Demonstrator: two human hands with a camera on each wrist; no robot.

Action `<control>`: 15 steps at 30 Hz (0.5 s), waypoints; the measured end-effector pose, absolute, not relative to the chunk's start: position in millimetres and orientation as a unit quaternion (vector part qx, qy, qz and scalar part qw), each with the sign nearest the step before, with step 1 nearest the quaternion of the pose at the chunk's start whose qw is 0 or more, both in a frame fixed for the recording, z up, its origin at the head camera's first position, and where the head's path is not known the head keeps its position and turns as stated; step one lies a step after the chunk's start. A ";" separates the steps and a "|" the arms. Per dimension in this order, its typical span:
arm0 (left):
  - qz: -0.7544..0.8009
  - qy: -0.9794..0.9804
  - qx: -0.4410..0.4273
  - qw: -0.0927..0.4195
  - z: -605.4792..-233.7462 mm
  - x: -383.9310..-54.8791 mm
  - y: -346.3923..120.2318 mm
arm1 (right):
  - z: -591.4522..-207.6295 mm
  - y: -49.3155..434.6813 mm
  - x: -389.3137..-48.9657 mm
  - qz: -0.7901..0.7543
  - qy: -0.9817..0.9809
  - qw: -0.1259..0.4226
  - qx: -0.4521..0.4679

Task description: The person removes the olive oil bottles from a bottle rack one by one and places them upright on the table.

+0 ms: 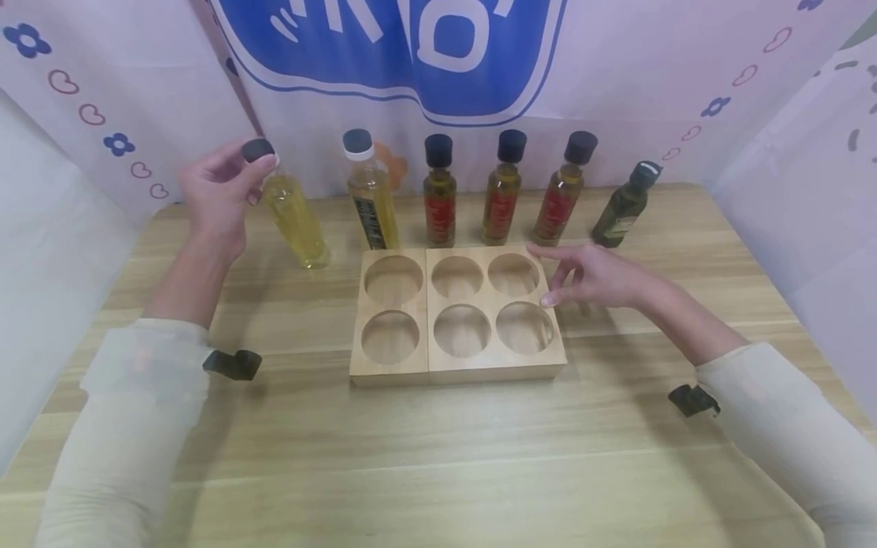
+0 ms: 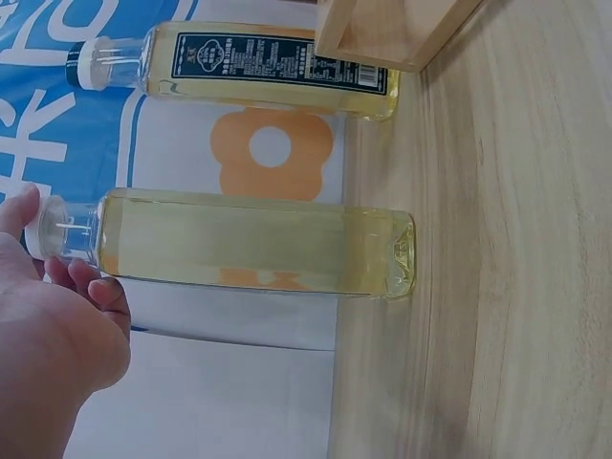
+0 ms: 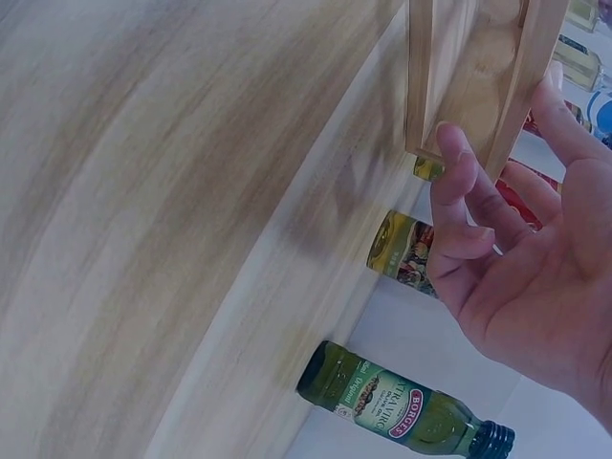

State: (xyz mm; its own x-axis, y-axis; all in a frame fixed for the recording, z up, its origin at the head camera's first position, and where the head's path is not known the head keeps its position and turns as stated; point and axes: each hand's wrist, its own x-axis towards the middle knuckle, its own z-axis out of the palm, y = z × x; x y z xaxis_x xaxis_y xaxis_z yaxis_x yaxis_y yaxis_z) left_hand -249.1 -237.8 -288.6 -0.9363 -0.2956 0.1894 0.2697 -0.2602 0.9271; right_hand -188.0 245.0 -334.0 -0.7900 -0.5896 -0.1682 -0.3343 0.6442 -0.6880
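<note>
At the far left, my left hand [image 1: 219, 194] pinches the dark cap of a clear bottle of yellow oil [image 1: 296, 217]. The bottle's base is close to the tabletop; its side facing the left wrist camera bears no label [image 2: 239, 244]. Mid-table lies a light wooden bottle holder [image 1: 428, 312] with several round holes, none with a bottle in it. My right hand [image 1: 599, 275] has its thumb and index finger at the holder's right end, gripping it near the back corner. In the right wrist view that open end of the holder [image 3: 541, 76] sits between the fingers.
Behind the holder stand a second yellow oil bottle [image 1: 373, 202] with a dark label, several red-labelled bottles [image 1: 441, 205] with black caps, and a green olive oil bottle [image 1: 622, 209] at the right. A printed cloth [image 1: 171, 68] hangs behind the wooden table [image 1: 438, 464].
</note>
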 end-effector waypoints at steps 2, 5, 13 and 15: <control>-0.789 -0.589 0.018 0.175 -288.7 -248.8 -238.8 | -333.4 244.7 -188.6 -0.332 0.886 0.193 -0.261; -0.776 -0.607 0.032 0.169 -288.9 -247.7 -240.1 | -334.3 245.3 -188.7 -0.335 0.885 0.196 -0.258; -0.732 -0.665 0.032 0.144 -291.6 -237.8 -242.4 | -338.9 250.8 -185.4 -0.326 0.886 0.202 -0.262; -0.726 -0.674 0.029 0.135 -292.2 -233.8 -243.4 | -338.2 252.2 -183.9 -0.308 0.893 0.198 -0.263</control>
